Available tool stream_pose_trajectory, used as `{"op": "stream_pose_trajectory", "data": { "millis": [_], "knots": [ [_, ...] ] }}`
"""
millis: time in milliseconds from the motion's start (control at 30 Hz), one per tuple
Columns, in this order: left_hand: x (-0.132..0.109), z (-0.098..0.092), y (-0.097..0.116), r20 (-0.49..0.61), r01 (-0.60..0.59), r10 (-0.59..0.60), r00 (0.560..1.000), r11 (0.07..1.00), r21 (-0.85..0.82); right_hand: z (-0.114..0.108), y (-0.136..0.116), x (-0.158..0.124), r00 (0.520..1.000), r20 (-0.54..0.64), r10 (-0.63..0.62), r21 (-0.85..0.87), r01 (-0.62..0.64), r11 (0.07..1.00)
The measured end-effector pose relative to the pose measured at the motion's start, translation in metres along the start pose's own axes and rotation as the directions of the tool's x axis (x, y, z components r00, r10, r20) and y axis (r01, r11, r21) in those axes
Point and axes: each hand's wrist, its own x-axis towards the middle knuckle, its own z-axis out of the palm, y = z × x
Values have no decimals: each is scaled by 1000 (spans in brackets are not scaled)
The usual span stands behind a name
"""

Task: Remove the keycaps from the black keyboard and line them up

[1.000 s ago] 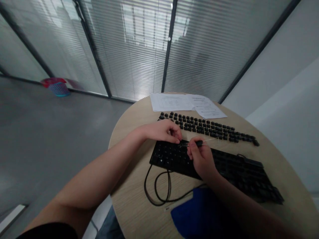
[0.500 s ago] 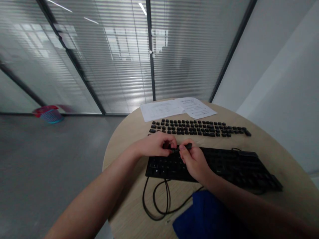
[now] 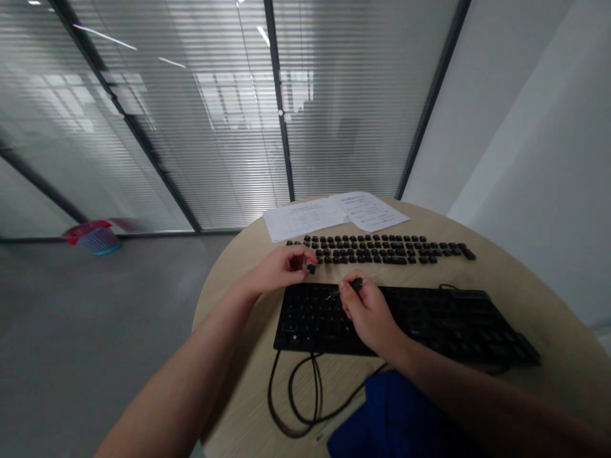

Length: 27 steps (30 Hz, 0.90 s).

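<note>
A black keyboard [image 3: 429, 321] lies across the round wooden table [image 3: 525, 280], its cable [image 3: 296, 394] looped at the near edge. Behind it, several loose black keycaps [image 3: 382, 248] are laid out in rows. My left hand [image 3: 281, 270] hovers near the left end of those rows, pinching a small black keycap [image 3: 311, 269]. My right hand [image 3: 365, 308] rests over the keyboard's left half, fingers closed on a thin keycap puller [image 3: 353, 284] with a dark handle.
Two printed paper sheets [image 3: 334, 213] lie at the table's far edge. A blue cloth [image 3: 401, 420] sits at the near edge. Glass partitions with blinds stand behind. A red and blue basket [image 3: 93, 235] rests on the grey floor at left.
My left hand has drawn away from the puller toward the loose keycap rows, carrying a keycap. My right hand stays over the keyboard with the puller. The view shifted slightly.
</note>
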Motion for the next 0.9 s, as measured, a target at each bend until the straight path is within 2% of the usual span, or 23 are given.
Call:
{"op": "stream_pose_trajectory", "data": {
  "millis": [100,200,467,667,900],
  "knots": [
    [5,2,-12,-90,18,-2,996,983,181,1,0,0,1000,10,-19,15,19,1000],
    [9,6,-20,-106,23,6,994,964,267,1,0,0,999,22,-29,20,28,999],
    [21,14,-27,25,-35,26,999,880,474,0,0,-1,999,35,-14,44,12,999],
    [22,14,-27,52,-11,-22,998,826,564,0,-1,-1,999,41,-7,38,5,999],
    [22,7,-26,86,-11,-51,995,801,598,-1,1,-2,999,47,-8,34,6,999]
  ]
}}
